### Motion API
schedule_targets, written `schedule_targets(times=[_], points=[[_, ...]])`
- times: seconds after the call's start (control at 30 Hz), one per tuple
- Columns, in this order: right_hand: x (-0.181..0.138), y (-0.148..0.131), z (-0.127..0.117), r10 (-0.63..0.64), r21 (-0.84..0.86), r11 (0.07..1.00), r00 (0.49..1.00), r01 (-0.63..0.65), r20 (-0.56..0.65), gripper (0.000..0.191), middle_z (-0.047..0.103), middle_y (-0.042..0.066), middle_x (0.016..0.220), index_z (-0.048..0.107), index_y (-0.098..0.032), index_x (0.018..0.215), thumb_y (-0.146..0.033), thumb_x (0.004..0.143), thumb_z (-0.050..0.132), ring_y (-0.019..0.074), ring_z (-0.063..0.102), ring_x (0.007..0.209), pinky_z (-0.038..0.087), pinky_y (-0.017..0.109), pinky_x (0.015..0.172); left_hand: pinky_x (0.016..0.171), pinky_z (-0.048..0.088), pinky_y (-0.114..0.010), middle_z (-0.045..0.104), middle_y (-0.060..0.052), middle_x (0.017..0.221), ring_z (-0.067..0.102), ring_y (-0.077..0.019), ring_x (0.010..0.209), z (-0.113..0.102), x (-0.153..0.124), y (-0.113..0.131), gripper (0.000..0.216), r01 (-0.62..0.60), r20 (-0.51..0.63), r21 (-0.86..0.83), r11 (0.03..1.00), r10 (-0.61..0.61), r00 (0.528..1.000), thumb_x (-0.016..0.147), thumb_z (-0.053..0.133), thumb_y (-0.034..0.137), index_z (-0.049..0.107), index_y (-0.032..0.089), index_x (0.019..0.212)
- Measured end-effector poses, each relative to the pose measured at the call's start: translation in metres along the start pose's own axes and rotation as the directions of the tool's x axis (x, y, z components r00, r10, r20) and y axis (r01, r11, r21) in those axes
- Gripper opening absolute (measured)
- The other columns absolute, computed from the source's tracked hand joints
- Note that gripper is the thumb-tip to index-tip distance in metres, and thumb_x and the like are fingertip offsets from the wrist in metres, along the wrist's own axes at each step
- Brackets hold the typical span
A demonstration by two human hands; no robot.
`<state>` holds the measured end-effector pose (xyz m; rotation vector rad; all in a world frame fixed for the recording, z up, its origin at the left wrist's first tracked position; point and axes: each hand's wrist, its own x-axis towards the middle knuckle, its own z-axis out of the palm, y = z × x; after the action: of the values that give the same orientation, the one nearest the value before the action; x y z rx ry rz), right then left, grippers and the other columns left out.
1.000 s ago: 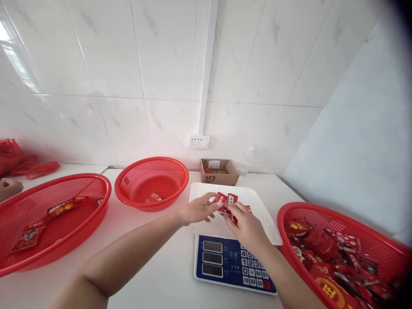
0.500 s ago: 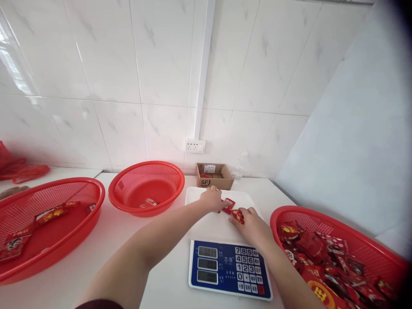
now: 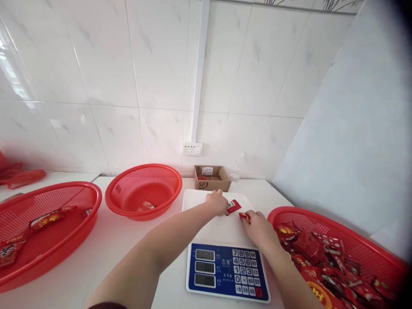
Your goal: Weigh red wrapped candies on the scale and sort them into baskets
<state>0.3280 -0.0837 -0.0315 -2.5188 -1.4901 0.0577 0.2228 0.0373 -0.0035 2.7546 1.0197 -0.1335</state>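
Note:
A digital scale [image 3: 227, 271] with a blue keypad panel and a white weighing tray [image 3: 206, 223] stands in front of me. My left hand [image 3: 217, 203] is closed over red snack packets [image 3: 233, 206] on the tray's far part. My right hand [image 3: 260, 228] rests on the tray's right side, fingers pinched on one small red packet [image 3: 245, 217].
A red basket [image 3: 341, 257] full of red packets sits at the right. A round red basket [image 3: 143, 191] with one packet stands behind left, a larger red basket [image 3: 45, 227] with a few packets at far left. A small cardboard box [image 3: 211, 177] and a clear bottle [image 3: 236, 171] stand by the wall.
Both hands moved apart on the tray: the left went to the far part with packets, the right drew to the right with one packet. The camera view tilted up slightly.

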Motion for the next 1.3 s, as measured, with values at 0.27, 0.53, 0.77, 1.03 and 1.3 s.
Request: schedule_targets(times=[0.27,0.53,0.77,1.03,1.3], points=[[0.007,-0.006,0.008,0.005,0.126,0.992,0.999,0.001,-0.046,0.033,0.059,0.012,0.101,0.059,-0.016,0.109,-0.029,0.089,0.036,0.0214,0.061,0.089,0.042,0.028,0.07,0.084,0.045,-0.048,0.045,-0.013,0.118,0.045,-0.0377,0.112,0.008,-0.01,-0.005,0.029,-0.111,-0.037,-0.155,0.982,0.106,0.994,0.072,0.063,0.029,0.066,0.024,0.1],[0.009,-0.017,0.014,-0.087,0.431,0.892,0.988,0.135,-0.128,0.035,0.063,0.008,0.101,0.058,-0.018,0.112,-0.028,0.085,0.037,0.0189,0.059,0.095,0.043,0.028,0.082,0.068,0.053,-0.034,0.059,-0.004,0.08,0.062,-0.0221,0.077,0.005,-0.021,-0.011,0.033,-0.144,0.014,-0.596,0.79,0.19,0.982,0.062,0.06,0.009,0.057,0.017,0.094],[0.013,-0.025,0.021,-0.061,0.534,0.82,0.96,0.205,-0.275,0.039,0.061,0.008,0.097,0.059,-0.02,0.112,-0.035,0.082,0.039,0.0214,0.059,0.091,0.044,0.034,0.083,0.06,0.054,-0.03,0.058,0.003,0.075,0.063,-0.0136,0.064,0.013,-0.037,-0.01,0.057,-0.068,0.063,-0.892,0.447,0.272,0.96,0.061,0.058,0.009,0.039,0.022,0.113],[0.005,-0.043,0.01,-0.102,0.522,0.797,0.92,0.304,-0.379,0.04,0.059,0.01,0.097,0.06,-0.019,0.111,-0.04,0.082,0.041,0.0227,0.057,0.09,0.045,0.036,0.08,0.064,0.053,-0.039,0.061,-0.004,0.092,0.062,-0.0176,0.07,0.013,-0.049,-0.009,0.051,0.203,0.157,-0.956,-0.214,0.213,0.964,0.073,0.055,0.065,0.053,0.022,0.1],[0.001,-0.048,0.008,-0.084,0.82,0.52,0.97,0.239,-0.229,0.046,0.062,0.005,0.086,0.059,-0.019,0.108,-0.051,0.076,0.054,0.0191,0.058,0.077,0.048,0.033,0.071,0.05,0.052,-0.03,0.063,-0.002,0.075,0.06,-0.0149,0.054,0.026,-0.046,-0.014,0.026,0.136,0.143,-0.946,-0.294,0.0,0.99,0.083,0.056,0.041,0.052,0.02,0.097]])
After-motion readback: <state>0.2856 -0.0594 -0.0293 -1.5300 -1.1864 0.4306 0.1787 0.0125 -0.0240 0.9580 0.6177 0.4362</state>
